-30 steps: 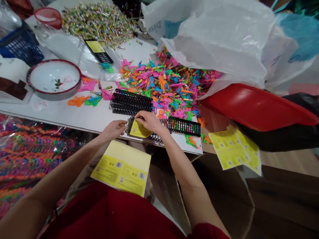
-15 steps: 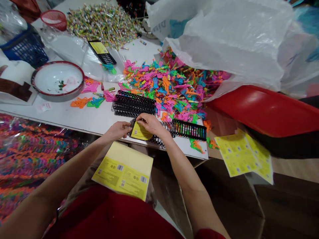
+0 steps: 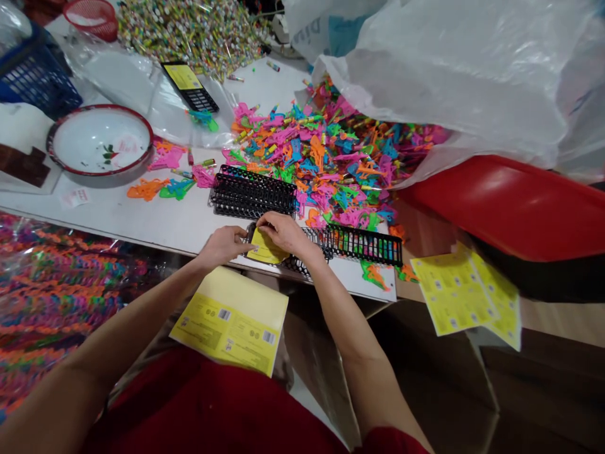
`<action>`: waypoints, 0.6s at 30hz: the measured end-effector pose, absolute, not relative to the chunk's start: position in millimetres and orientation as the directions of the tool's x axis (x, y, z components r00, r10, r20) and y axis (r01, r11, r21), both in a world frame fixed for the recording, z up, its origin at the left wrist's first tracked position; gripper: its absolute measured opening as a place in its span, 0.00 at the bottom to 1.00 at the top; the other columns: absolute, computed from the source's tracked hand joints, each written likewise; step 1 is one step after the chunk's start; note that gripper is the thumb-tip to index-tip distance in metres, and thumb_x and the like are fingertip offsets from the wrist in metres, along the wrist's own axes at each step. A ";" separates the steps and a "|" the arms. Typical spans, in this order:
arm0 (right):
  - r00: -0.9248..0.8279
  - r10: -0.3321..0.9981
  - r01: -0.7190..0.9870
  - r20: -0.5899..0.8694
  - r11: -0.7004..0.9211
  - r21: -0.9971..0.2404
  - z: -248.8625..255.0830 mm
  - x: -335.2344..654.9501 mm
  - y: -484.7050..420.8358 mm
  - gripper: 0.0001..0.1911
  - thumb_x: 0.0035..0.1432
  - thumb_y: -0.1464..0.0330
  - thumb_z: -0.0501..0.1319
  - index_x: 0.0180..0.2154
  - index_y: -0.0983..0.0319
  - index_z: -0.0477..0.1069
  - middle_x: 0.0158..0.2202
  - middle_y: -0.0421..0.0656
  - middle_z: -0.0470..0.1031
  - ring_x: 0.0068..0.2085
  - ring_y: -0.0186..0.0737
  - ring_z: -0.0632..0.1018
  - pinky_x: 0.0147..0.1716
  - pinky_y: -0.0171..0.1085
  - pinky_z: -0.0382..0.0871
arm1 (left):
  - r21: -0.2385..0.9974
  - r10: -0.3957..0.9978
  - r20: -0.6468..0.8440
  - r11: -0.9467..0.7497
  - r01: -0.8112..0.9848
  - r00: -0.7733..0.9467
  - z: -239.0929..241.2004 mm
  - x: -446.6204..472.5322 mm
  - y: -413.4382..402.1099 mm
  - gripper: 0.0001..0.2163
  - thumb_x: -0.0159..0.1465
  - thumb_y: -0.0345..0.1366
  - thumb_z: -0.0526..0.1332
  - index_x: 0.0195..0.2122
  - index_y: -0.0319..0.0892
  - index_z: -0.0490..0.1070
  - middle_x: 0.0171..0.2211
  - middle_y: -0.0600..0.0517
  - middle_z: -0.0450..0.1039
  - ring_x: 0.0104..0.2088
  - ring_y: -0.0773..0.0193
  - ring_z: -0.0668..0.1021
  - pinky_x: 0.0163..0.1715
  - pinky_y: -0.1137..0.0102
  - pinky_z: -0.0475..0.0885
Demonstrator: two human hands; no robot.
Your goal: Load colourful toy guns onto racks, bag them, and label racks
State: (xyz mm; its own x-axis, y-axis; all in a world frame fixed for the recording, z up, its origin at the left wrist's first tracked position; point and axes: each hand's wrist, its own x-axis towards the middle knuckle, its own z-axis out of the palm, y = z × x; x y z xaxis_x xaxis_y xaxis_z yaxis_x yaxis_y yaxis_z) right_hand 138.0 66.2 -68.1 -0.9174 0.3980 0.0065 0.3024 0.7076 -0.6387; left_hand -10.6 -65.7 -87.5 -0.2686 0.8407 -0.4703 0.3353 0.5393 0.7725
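Both hands meet at the near edge of a white table (image 3: 155, 221). My right hand (image 3: 282, 232) presses a small yellow label (image 3: 265, 251) onto a black plastic rack (image 3: 307, 252) lying at the table edge, fingers curled over it. My left hand (image 3: 223, 246) grips the rack's left end, fingers closed. A yellow label sheet (image 3: 231, 320) rests on my lap just below the hands. A second black rack (image 3: 253, 192) lies behind, and a rack filled with coloured pieces (image 3: 366, 244) lies to the right.
A heap of bright plastic toy pieces (image 3: 326, 157) spills from a big clear bag (image 3: 449, 75). A white enamel bowl (image 3: 100, 140), calculator (image 3: 190, 87), blue basket (image 3: 35, 72) and pile of small sticks (image 3: 189, 28) sit behind. A red tray (image 3: 510, 205) and yellow sheets (image 3: 466, 293) lie right.
My left hand has closed in onto the rack's left end beside the label. My right hand stays on the label, pressing it down. The view shifted slightly.
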 end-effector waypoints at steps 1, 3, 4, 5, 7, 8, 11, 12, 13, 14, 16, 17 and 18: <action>-0.917 0.400 0.305 0.004 0.707 -0.638 -69.2 138.4 66.0 0.08 0.59 0.77 0.57 0.38 0.62 0.73 0.38 0.43 0.76 0.39 0.38 0.74 0.40 0.35 0.66 | 0.766 0.837 -0.469 0.545 0.341 -0.282 -86.0 -10.1 -65.0 0.19 0.49 0.43 0.69 0.39 0.39 0.74 0.21 0.55 0.73 0.20 0.66 0.72 0.24 0.71 0.63; -0.916 0.401 0.306 0.008 0.712 -0.632 -70.8 138.9 64.7 0.08 0.59 0.76 0.57 0.38 0.62 0.73 0.38 0.43 0.76 0.40 0.38 0.75 0.40 0.35 0.66 | 0.759 0.830 -0.464 0.552 0.345 -0.310 -84.0 -9.4 -63.9 0.17 0.47 0.42 0.70 0.36 0.40 0.75 0.20 0.55 0.72 0.21 0.66 0.72 0.25 0.70 0.61; -0.916 0.401 0.306 0.012 0.717 -0.626 -71.1 139.2 63.5 0.08 0.60 0.75 0.57 0.39 0.61 0.73 0.39 0.43 0.75 0.40 0.39 0.75 0.41 0.35 0.66 | 0.760 0.828 -0.459 0.553 0.340 -0.321 -83.8 -9.3 -63.5 0.16 0.46 0.41 0.70 0.34 0.40 0.75 0.20 0.55 0.71 0.22 0.65 0.72 0.26 0.70 0.61; -0.915 0.404 0.311 0.013 0.724 -0.615 -70.9 139.6 61.8 0.08 0.61 0.75 0.56 0.40 0.61 0.73 0.40 0.43 0.75 0.41 0.39 0.75 0.41 0.36 0.67 | 0.764 0.827 -0.456 0.554 0.332 -0.329 -84.1 -9.1 -63.2 0.15 0.45 0.41 0.70 0.32 0.40 0.74 0.20 0.55 0.71 0.22 0.65 0.71 0.26 0.70 0.60; -0.903 0.430 0.349 0.005 0.739 -0.576 -68.7 142.4 57.4 0.10 0.62 0.74 0.56 0.43 0.61 0.72 0.42 0.44 0.74 0.42 0.40 0.75 0.42 0.37 0.68 | 0.780 0.824 -0.456 0.552 0.295 -0.336 -85.6 -8.5 -62.7 0.14 0.44 0.41 0.70 0.29 0.40 0.73 0.19 0.55 0.70 0.22 0.66 0.70 0.25 0.70 0.59; -0.889 0.459 0.379 0.009 0.746 -0.548 -66.6 145.2 54.6 0.11 0.62 0.74 0.56 0.45 0.60 0.71 0.43 0.45 0.74 0.43 0.42 0.75 0.43 0.38 0.68 | 0.792 0.823 -0.461 0.550 0.265 -0.332 -86.4 -7.9 -62.5 0.13 0.44 0.42 0.70 0.27 0.41 0.72 0.19 0.55 0.69 0.22 0.66 0.70 0.24 0.71 0.59; -0.792 0.593 0.470 0.142 0.742 -0.477 -57.1 160.1 40.7 0.15 0.62 0.72 0.56 0.51 0.60 0.69 0.49 0.49 0.71 0.50 0.47 0.72 0.50 0.44 0.68 | 0.836 0.831 -0.478 0.530 0.143 -0.284 -85.7 -5.0 -62.6 0.15 0.45 0.44 0.69 0.25 0.41 0.68 0.19 0.55 0.69 0.22 0.67 0.70 0.23 0.71 0.61; -0.731 0.642 0.496 0.230 0.732 -0.467 -53.5 165.9 32.7 0.15 0.63 0.71 0.56 0.52 0.60 0.69 0.49 0.50 0.71 0.52 0.48 0.71 0.52 0.46 0.67 | 0.850 0.836 -0.483 0.519 0.093 -0.260 -83.9 -3.9 -63.3 0.15 0.45 0.45 0.69 0.24 0.41 0.66 0.20 0.55 0.69 0.22 0.67 0.71 0.24 0.71 0.63; -0.654 0.684 0.519 0.325 0.717 -0.464 -49.9 170.7 22.1 0.16 0.63 0.70 0.56 0.52 0.60 0.68 0.50 0.51 0.70 0.53 0.49 0.70 0.53 0.47 0.66 | 0.860 0.842 -0.486 0.508 0.044 -0.233 -81.5 -2.9 -64.5 0.16 0.45 0.46 0.68 0.24 0.41 0.65 0.20 0.55 0.70 0.23 0.67 0.72 0.25 0.71 0.65; -0.570 0.709 0.536 0.415 0.704 -0.465 -46.8 173.8 8.7 0.16 0.64 0.69 0.55 0.53 0.61 0.68 0.50 0.52 0.70 0.53 0.48 0.70 0.54 0.48 0.66 | 0.867 0.849 -0.487 0.499 0.004 -0.203 -78.6 -2.1 -66.2 0.17 0.45 0.48 0.67 0.24 0.42 0.63 0.21 0.55 0.70 0.23 0.66 0.73 0.26 0.71 0.67; -0.478 0.698 0.529 0.533 0.713 -0.459 -42.7 171.2 -25.2 0.16 0.65 0.69 0.53 0.53 0.62 0.67 0.50 0.52 0.71 0.52 0.47 0.71 0.52 0.48 0.68 | 0.869 0.855 -0.495 0.483 -0.110 -0.155 -72.0 -1.6 -70.6 0.19 0.45 0.49 0.67 0.24 0.42 0.61 0.22 0.55 0.69 0.24 0.66 0.74 0.27 0.70 0.70; -0.495 0.662 0.495 0.562 0.747 -0.444 -41.8 165.1 -44.1 0.16 0.65 0.68 0.53 0.53 0.62 0.67 0.49 0.51 0.72 0.51 0.46 0.71 0.51 0.47 0.69 | 0.864 0.856 -0.497 0.475 -0.166 -0.138 -68.6 -1.9 -73.0 0.19 0.44 0.49 0.68 0.25 0.42 0.61 0.22 0.56 0.69 0.23 0.67 0.73 0.26 0.70 0.70; -0.563 0.605 0.436 0.563 0.796 -0.419 -41.5 156.3 -62.7 0.15 0.65 0.67 0.53 0.52 0.62 0.68 0.48 0.50 0.73 0.51 0.45 0.72 0.51 0.45 0.70 | 0.855 0.856 -0.502 0.470 -0.222 -0.123 -65.4 -2.6 -75.2 0.20 0.43 0.48 0.69 0.26 0.42 0.61 0.21 0.57 0.68 0.23 0.67 0.73 0.25 0.71 0.69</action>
